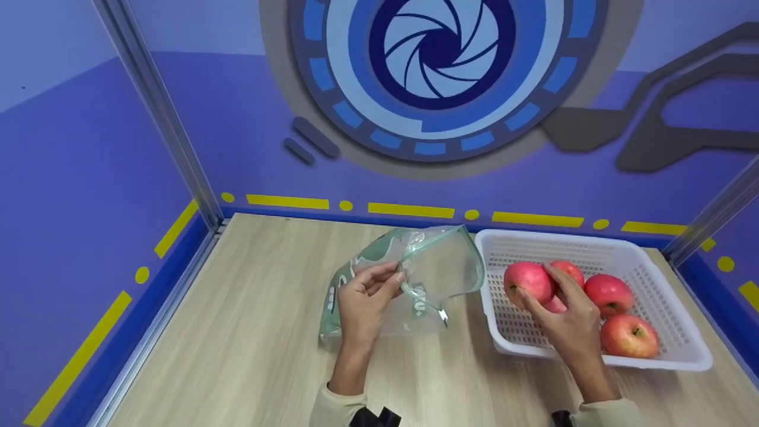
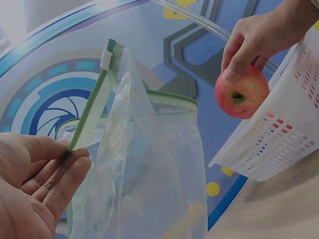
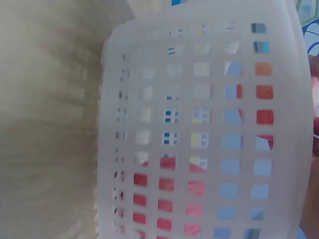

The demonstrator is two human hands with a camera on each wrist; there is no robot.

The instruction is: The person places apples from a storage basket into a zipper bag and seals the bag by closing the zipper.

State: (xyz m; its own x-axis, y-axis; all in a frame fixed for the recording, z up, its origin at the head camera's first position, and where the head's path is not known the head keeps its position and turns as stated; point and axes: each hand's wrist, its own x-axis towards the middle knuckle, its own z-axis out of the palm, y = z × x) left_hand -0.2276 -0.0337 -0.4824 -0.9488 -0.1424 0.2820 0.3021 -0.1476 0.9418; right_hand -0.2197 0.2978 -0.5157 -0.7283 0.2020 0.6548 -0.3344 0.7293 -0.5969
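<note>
**Apple gripped above basket; bag mouth held open alongside**

The pale wood-grain tabletop [image 1: 249,332] carries two containers. The larger is a white perforated plastic basket [image 1: 652,273] at the right side. It holds red apples: one at the right of the cluster [image 1: 611,292], one at the near right corner [image 1: 630,335], one partly showing behind the fingers [image 1: 570,270], and a further pink patch below the raised fruit that cannot be identified with certainty. The smaller container is a clear plastic zip bag with a green seal strip [image 1: 439,267], just left of the basket, its bottom resting on the table and its mouth turned toward the basket. No contents are visible in it; white printing shows on its lower part, illegible.

The right hand [image 1: 569,323] reaches into the basket from the near side, fingers and thumb curled round a red apple with a dark stem hollow [image 2: 241,94]. In the left wrist view this apple sits at the basket's rim, clear of the other fruit, thumb on its upper face. It lies near the bag's mouth but not touching the bag.

The left hand [image 1: 362,296] pinches the bag's seal strip between thumb and fingertips [image 2: 70,172], holding that edge raised. A small white slider [image 2: 105,59] sits on the strip above the pinch.

The right wrist view shows only the basket's wall [image 3: 209,124], blurred, with red fruit behind the holes; the hand there is cut off at the frame edge.
</note>
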